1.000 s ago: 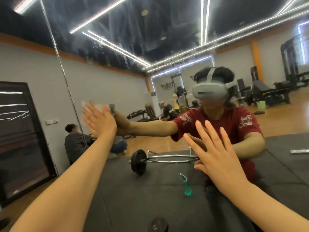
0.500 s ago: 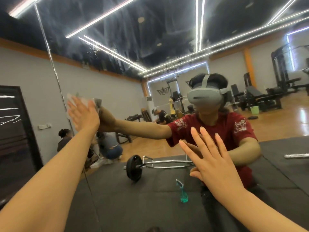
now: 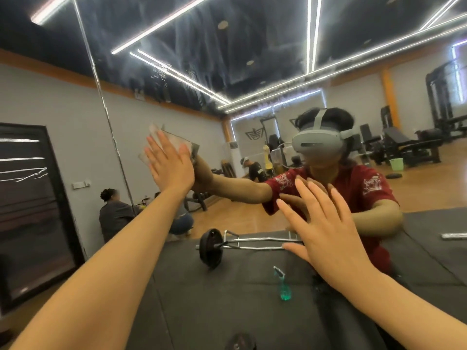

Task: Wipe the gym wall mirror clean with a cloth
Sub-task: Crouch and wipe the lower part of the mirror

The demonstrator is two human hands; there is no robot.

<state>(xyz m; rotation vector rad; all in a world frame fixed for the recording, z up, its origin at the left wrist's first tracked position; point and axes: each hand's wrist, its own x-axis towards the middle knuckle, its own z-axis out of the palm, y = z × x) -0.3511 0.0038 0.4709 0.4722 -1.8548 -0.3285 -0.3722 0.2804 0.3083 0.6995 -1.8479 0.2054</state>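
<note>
The wall mirror (image 3: 252, 59) fills the view, with smears and streaks on its upper part. My left hand (image 3: 169, 165) presses a pale grey cloth (image 3: 174, 141) flat against the glass at mid-left, fingers straight. The cloth's edges stick out above and beside the fingers. Lower right, my right hand (image 3: 326, 231) lies flat on the mirror with spread fingers and holds nothing. A vertical seam (image 3: 106, 114) between mirror panels runs just left of the cloth.
The reflection shows me in a red shirt (image 3: 353, 188) and headset, black floor mats (image 3: 227, 299), a barbell (image 3: 214, 248), a green spray bottle (image 3: 284, 286), gym machines (image 3: 409, 145) and people crouching at the left (image 3: 113, 215). A dark door (image 3: 30, 210) stands far left.
My left hand with the cloth slid left and then back to the right and slightly up across the glass. My right hand stayed flat on the mirror.
</note>
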